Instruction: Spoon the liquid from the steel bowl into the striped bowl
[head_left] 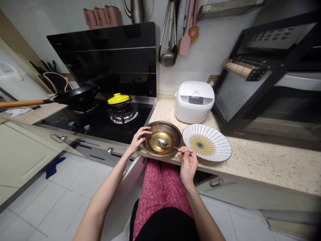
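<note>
A round steel bowl (163, 126) with a golden-brown liquid inside stands at the counter's front edge. My left hand (139, 138) grips its left rim, fingers reaching over the inside. In my right hand (187, 164) is the handle of a metal spoon (163, 143), pinched between thumb and fingers. The spoon's bowl is over the middle of the steel bowl; whether it touches the liquid I cannot tell. Just right of the bowl lies a white oval plate (220, 146) with dark radiating lines and a yellow-brown centre.
Behind the plate stands a white rice cooker (194, 103). Left is a black gas hob (100, 125) with a small pot under a yellow lid (118, 98) and a wok (77, 95). A ladle (167, 58) hangs on the wall. A dark rack (263, 67) rises at right.
</note>
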The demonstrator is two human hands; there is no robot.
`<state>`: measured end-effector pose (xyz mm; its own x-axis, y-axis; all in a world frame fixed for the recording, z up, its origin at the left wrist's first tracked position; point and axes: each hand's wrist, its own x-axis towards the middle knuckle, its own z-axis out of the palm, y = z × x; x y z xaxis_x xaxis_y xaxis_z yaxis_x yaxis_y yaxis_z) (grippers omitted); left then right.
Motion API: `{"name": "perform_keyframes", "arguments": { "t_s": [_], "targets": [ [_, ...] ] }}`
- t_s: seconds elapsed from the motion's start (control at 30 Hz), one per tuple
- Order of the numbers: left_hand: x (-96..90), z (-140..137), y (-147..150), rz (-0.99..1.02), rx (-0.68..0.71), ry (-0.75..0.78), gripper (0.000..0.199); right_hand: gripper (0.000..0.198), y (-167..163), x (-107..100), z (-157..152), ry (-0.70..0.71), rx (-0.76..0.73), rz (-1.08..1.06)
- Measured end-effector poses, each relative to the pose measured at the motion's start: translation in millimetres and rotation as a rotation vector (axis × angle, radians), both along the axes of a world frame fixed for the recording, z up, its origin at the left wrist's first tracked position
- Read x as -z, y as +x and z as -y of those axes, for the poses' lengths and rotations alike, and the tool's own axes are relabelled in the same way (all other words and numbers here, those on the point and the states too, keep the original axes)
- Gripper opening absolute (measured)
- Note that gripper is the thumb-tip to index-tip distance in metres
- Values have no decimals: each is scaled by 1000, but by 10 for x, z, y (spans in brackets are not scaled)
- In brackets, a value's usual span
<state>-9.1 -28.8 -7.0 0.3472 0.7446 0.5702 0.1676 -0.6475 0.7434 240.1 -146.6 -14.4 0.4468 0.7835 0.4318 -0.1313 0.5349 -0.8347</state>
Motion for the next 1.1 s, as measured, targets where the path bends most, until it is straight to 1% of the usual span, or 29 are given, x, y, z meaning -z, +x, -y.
{"name": "perform_keyframes", "arguments": {
  "t_s": [0.23,0.5,0.7,0.97,1.1],
  "targets": [
    [-12,12,4,1,-3,-10,36,19,18,-39,32,30,4,-50],
    [1,-1,6,2,4,6,36,20,81,-111,61,42,53,-52],
    [4,-4,6,0,-5,0,36,21,168,-214,66,76,151,-65],
    [2,-4,5,-3,-5,4,36,18,308,-364,79,171,271,-114],
    [-8,4,11,-1,-6,2,37,17,361,-394,65,212,352,-109]
  ]
}}
